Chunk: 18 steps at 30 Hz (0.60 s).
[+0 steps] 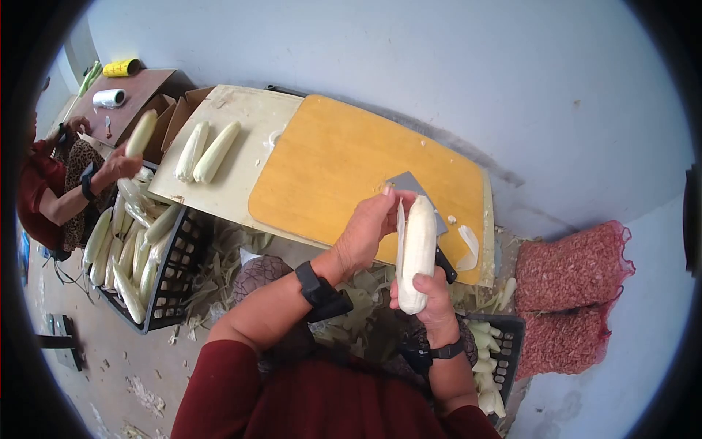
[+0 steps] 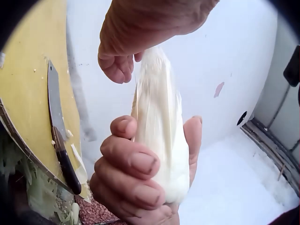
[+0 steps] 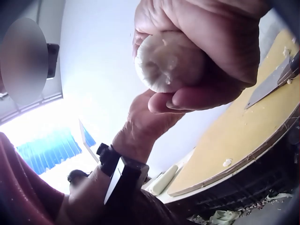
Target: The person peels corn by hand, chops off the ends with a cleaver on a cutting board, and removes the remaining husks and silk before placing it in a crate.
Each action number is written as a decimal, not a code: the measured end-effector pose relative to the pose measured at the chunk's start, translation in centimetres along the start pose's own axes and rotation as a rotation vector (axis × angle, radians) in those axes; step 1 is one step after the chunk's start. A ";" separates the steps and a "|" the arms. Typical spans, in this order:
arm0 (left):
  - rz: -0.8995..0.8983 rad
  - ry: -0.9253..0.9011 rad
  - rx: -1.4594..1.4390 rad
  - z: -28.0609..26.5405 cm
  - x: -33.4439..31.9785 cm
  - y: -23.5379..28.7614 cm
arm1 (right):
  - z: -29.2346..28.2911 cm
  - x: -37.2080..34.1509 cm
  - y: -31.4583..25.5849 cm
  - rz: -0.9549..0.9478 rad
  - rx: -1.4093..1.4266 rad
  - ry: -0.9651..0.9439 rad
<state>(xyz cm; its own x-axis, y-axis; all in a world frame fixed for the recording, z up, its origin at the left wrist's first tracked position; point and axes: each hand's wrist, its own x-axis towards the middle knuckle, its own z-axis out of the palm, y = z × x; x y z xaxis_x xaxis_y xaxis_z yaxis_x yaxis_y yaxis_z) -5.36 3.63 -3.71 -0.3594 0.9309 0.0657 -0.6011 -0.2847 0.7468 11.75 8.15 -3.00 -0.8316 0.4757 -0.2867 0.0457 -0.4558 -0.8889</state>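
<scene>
My right hand [image 1: 436, 298] grips a pale ear of corn [image 1: 420, 249] near its butt end, holding it upright in front of the cutting board [image 1: 329, 161]. A loose strip of husk [image 1: 400, 238] stands along the ear's left side. At the ear's upper end is my left hand [image 1: 365, 230], its fingers bent at the top of that strip. In the left wrist view, thin husk layers cover the ear [image 2: 161, 126], and the right fingers wrap its lower part. The right wrist view looks onto the round butt [image 3: 159, 70]. Behind the hands, a cleaver [image 1: 411, 184] lies on the board.
Two ears of corn [image 1: 216, 154] lie on the table left of the board. A black crate [image 1: 164, 293] of corn stands at left, another [image 1: 512, 358] at right. Red mesh sacks [image 1: 570, 271] lean by the wall. Another person [image 1: 58, 175] holds an ear at far left.
</scene>
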 end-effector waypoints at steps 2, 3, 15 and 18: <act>-0.004 -0.005 -0.069 -0.5 0.0 0.1 | -0.4 0.0 0.1 -0.022 0.154 -0.058; -0.024 -0.016 -0.095 -0.6 0.0 0.2 | -0.2 -0.1 -0.1 -0.030 0.124 -0.033; -0.057 0.018 -0.087 0.4 -0.2 1.0 | -0.8 -0.5 0.1 0.040 0.293 -0.233; -0.021 0.029 -0.051 0.5 -0.1 0.9 | 0.0 -0.5 -0.1 0.046 0.275 -0.212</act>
<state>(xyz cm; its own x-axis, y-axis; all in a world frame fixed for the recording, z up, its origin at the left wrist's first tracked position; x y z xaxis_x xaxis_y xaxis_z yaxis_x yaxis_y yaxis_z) -5.50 3.36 -2.71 -0.3665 0.9300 0.0299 -0.6439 -0.2767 0.7134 12.15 8.02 -2.74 -0.9301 0.2958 -0.2178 -0.0409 -0.6727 -0.7387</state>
